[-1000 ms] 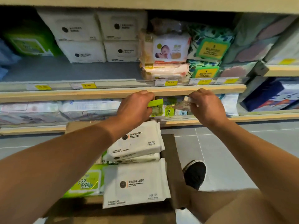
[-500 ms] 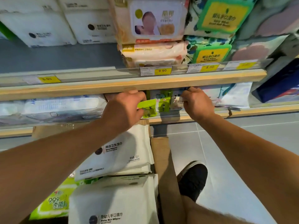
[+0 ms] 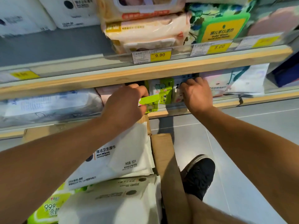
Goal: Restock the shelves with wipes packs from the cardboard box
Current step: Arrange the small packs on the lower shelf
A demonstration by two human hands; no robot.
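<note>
Small green wipes pack — at lower shelf edge.

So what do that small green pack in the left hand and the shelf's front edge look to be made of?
Small green pack: soft glossy plastic film, judging by its sheen and creases. Shelf edge: looks like pale wood or wood-look laminate, matte with faint grain. The left hand grips the pack.

Left hand and right hand both curled, gripping.
</note>
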